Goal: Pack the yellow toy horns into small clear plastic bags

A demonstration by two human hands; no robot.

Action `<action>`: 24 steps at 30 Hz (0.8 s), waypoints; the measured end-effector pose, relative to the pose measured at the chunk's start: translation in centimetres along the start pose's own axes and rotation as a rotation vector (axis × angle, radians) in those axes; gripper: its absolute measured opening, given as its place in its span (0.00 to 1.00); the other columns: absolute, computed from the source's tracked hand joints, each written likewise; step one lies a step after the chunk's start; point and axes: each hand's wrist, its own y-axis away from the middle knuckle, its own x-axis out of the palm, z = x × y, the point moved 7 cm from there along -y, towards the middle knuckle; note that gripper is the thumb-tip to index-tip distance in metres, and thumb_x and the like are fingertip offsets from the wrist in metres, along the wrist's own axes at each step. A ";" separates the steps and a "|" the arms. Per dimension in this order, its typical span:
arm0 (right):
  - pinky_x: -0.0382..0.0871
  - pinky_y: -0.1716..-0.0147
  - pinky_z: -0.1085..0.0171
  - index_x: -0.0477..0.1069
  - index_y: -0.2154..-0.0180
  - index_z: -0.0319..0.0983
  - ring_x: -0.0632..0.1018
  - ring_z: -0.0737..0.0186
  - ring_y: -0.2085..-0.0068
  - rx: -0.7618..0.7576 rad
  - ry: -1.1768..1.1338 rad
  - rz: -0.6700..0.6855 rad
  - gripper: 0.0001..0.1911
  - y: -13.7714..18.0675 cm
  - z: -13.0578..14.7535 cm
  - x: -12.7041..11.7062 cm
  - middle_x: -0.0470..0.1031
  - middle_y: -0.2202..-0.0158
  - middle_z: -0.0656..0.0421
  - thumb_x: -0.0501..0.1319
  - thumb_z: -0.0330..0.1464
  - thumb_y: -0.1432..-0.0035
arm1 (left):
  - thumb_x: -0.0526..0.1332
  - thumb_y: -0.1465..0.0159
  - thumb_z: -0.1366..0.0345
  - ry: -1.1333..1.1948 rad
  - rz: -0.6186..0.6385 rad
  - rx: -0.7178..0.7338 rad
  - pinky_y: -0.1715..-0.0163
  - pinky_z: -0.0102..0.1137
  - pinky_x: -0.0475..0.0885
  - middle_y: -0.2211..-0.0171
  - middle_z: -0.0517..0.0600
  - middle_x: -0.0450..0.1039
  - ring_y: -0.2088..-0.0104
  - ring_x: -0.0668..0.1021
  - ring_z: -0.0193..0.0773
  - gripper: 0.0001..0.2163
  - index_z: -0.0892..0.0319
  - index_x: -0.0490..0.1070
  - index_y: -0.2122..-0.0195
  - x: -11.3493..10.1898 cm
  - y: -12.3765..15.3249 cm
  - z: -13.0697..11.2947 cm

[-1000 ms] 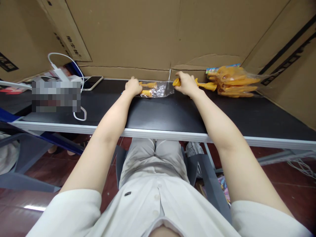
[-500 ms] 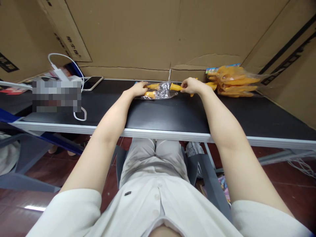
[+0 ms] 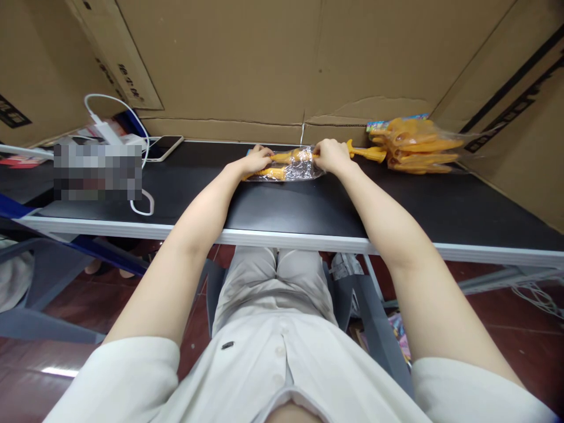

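A clear plastic bag [image 3: 304, 171] lies on the black table in front of me, with yellow-orange plastic toy pieces [image 3: 277, 173] inside. Its left end is gripped by my left hand [image 3: 259, 158], fingers closed over it. My right hand [image 3: 332, 156] is closed at the bag's right end, its fingertips pinching the film; whether they also hold a yellow piece is hidden. Just right of that hand, another yellow-orange plastic piece [image 3: 369, 154] with a pronged end lies on the table.
Several filled bags of yellow-orange toys [image 3: 420, 147] are piled at the right. On the left are a phone [image 3: 165, 148], a white charging cable [image 3: 141, 117] and a blurred-out object [image 3: 97, 170]. Cardboard walls [image 3: 247, 64] rise behind the table [image 3: 291, 208].
My right hand has moved left onto the bag's right end. The yellow piece it pinched at the mouth now sits further inside. My left hand has shifted slightly right with the bag.
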 end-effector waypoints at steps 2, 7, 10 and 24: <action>0.56 0.31 0.29 0.82 0.57 0.35 0.74 0.29 0.36 0.014 0.022 -0.003 0.09 0.3 0.4 -0.2 0.81 0.51 0.43 0.70 0.29 0.40 | 0.57 0.36 0.62 0.004 -0.012 0.003 0.29 0.42 0.61 0.32 0.57 0.67 0.30 0.68 0.53 0.20 0.52 0.76 0.44 -0.1 0.0 -0.1; 0.64 0.35 0.34 0.81 0.51 0.31 0.77 0.33 0.39 0.016 0.197 0.020 0.14 0.7 1.1 -0.6 0.81 0.48 0.41 0.64 0.31 0.35 | 0.55 0.33 0.62 0.036 -0.005 0.042 0.27 0.44 0.58 0.33 0.60 0.68 0.30 0.67 0.53 0.13 0.54 0.75 0.52 0.1 -0.2 -0.1; 0.68 0.37 0.37 0.82 0.50 0.31 0.78 0.35 0.40 0.012 0.239 0.029 0.15 1.0 1.5 -0.6 0.81 0.48 0.41 0.62 0.31 0.34 | 0.55 0.33 0.63 0.047 -0.002 0.056 0.27 0.42 0.58 0.34 0.60 0.68 0.30 0.67 0.52 0.12 0.55 0.75 0.52 0.2 -0.4 -0.1; 0.75 0.40 0.49 0.80 0.54 0.36 0.81 0.44 0.47 -0.102 -0.225 0.053 0.16 0.1 1.8 1.5 0.82 0.54 0.50 0.67 0.30 0.46 | 0.46 0.24 0.64 0.135 -0.249 -0.061 0.30 0.45 0.65 0.37 0.62 0.76 0.32 0.74 0.51 0.20 0.62 0.74 0.42 -0.8 -1.7 2.0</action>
